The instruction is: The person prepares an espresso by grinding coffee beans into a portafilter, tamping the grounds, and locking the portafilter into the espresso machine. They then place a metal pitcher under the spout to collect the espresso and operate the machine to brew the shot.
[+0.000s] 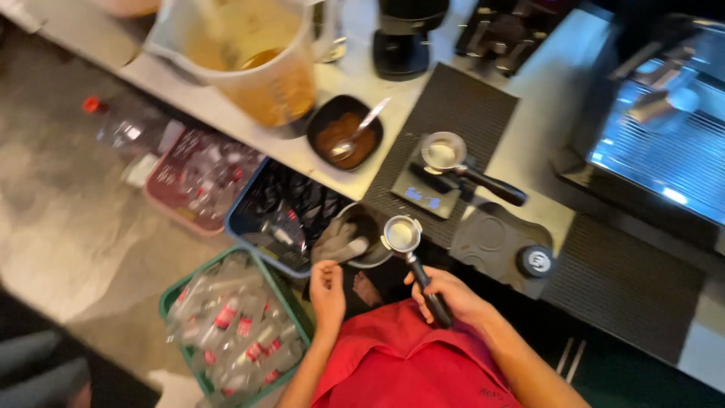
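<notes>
Two hands work here: my right hand (445,296) grips the black handle of a round metal portafilter (402,234), its basket just beyond my knuckles. My left hand (327,291) is loosely curled and empty, just below a grey cloth (332,240) on a dark bin (370,230).
</notes>
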